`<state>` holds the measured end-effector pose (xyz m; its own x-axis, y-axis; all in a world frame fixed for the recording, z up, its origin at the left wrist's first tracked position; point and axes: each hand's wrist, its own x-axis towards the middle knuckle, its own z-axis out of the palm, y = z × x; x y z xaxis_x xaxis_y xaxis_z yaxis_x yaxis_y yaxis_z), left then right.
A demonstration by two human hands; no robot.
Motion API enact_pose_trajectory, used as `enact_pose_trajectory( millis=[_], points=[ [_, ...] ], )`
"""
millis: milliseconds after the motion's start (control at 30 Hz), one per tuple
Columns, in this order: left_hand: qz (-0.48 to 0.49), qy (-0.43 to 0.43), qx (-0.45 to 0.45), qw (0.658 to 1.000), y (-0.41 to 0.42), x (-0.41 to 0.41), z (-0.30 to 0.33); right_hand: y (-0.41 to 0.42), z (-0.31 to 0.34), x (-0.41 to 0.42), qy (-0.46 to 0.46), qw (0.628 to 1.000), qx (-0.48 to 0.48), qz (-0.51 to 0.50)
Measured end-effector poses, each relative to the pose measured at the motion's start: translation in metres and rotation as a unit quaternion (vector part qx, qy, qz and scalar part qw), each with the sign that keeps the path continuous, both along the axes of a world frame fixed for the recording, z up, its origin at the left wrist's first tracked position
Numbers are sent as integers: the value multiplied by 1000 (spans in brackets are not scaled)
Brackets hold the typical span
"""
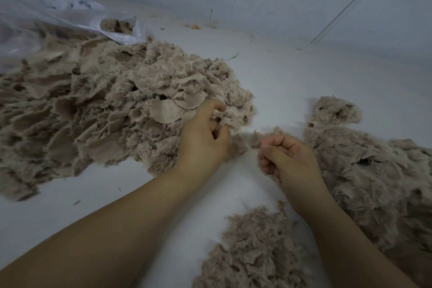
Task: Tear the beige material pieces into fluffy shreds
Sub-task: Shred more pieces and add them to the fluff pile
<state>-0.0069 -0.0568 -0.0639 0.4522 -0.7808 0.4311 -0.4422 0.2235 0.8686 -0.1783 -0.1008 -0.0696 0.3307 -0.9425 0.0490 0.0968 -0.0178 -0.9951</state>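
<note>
1. The left hand (205, 138) has its fingers curled into the near edge of the big pile (112, 105), pinching a tuft of beige material there.
2. The right hand (287, 159) is curled into a loose fist; wisps of fibre show at its fingers, but whether it grips anything I cannot tell.
3. A small tuft (257, 138) lies between the two hands.
4. Fluffy shreds (374, 170) spread to the right of the right hand, with more shreds (254, 250) near the forearms.
5. Everything lies on a white sheet (292, 77).
6. A clear plastic bag (70, 21) lies behind the pile, holding some beige material.
</note>
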Motion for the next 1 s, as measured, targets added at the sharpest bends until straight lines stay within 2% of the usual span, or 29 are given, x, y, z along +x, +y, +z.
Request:
enact_pose_trajectory(
  millis=[67,100,167,200,300,367,500,700,833,900,1000],
  points=[
    [1,-173,35,984,0,4,1,-1,1,0,-22,1000,15,-16],
    [-12,-271,82,959,1,4,3,-1,2,0,-26,999,20,-19],
    [-23,-452,167,876,1,1,5,-1,2,1,-19,999,20,-21],
    [-10,-514,185,838,1,1,8,-1,1,1,-16,999,19,-22],
    [51,-602,239,760,5,7,22,-1,0,2,-23,999,20,-38],
    [75,-618,256,739,6,8,26,-2,0,3,-31,998,23,-56],
    [97,-604,236,755,9,-3,28,-3,-1,4,-25,996,19,-80],
    [-24,-595,83,799,14,-30,25,-4,2,2,-57,996,53,-54],
    [-115,-494,110,855,9,-46,1,-6,6,1,-147,980,116,-62],
    [-140,-461,141,865,4,-49,-4,-9,7,-1,-207,964,148,-76],
    [-152,-431,136,879,-5,-48,-8,-13,5,-6,-269,943,181,-76]
  ],
)
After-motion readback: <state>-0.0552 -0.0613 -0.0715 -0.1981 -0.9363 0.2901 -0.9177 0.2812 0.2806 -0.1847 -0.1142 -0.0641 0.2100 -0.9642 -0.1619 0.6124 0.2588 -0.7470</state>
